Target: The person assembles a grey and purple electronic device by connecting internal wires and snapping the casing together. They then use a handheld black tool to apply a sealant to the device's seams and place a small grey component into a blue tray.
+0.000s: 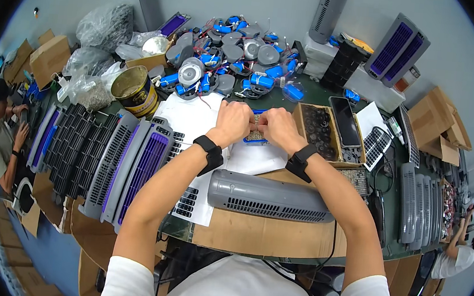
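Both my hands meet over a small blue-rimmed tray (256, 141) filled with tiny brownish pieces, perhaps screws. My left hand (235, 120) reaches in from its left side, fingers bent and pinched together. From the right comes my right hand (278, 126), its fingertips also pinched, close to those of the left. Whatever sits between the fingertips is too small to name. Nearer to me, a long grey slotted housing (271, 197) lies sideways on a sheet of cardboard (263, 234), below my wrists. White paper (189, 118) lies under and beside the tray.
Behind the tray rises a heap of grey round parts with blue wrapped cells (229, 56). A box of dark round parts (316, 130) and a phone (345, 121) are at right. Grey and purple housings (147, 165) and a yellow-black bucket (135, 91) stand left. Two other people are at the sides.
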Tool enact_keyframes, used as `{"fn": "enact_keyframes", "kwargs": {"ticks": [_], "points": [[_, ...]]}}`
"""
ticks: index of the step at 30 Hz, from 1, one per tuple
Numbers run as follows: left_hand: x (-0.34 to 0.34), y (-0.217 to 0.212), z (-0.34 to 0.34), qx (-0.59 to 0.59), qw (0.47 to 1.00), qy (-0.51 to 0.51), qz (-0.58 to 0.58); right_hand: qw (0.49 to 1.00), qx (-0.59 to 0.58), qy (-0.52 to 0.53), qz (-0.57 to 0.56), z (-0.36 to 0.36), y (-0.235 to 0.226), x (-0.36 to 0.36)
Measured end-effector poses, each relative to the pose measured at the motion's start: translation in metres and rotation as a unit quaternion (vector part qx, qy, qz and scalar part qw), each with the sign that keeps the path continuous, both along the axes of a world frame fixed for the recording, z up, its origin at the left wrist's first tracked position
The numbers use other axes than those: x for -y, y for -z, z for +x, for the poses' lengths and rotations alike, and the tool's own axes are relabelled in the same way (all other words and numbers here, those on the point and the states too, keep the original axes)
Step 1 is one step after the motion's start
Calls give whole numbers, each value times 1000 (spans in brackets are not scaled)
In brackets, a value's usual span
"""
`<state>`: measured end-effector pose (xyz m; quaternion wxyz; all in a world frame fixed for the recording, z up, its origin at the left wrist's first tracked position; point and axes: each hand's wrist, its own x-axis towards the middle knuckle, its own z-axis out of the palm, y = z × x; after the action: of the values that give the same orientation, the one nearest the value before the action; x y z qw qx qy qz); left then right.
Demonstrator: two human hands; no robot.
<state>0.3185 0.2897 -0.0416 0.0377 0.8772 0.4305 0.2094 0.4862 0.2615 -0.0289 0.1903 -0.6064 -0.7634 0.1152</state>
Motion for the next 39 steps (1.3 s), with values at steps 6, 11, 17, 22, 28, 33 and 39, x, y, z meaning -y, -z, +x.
{"fn": "enact_keyframes", "kwargs": {"ticks": [6, 11, 17, 22, 28, 33, 39], "points": [[-2, -2, -3, 59, 997, 0, -41, 998, -67, 14, 10, 2, -2, 3], [4, -20, -12, 144, 981, -15, -127, 997, -67, 19, 17, 1, 4, 3], [-2, -30, -16, 183, 975, 4, -123, 993, -43, -23, 103, 1, -7, 4], [-5, -12, -12, 174, 968, -60, -170, 981, -145, -126, 21, -9, -37, 21], [-6, -9, -17, 159, 975, -24, -153, 937, -162, -296, -95, -33, -47, 49], [1, -4, -7, 55, 995, 18, -86, 932, -60, -339, -117, -43, -36, 60], [-3, 8, -2, 81, 995, 9, -50, 933, -67, -339, -102, -44, -32, 63]]}}
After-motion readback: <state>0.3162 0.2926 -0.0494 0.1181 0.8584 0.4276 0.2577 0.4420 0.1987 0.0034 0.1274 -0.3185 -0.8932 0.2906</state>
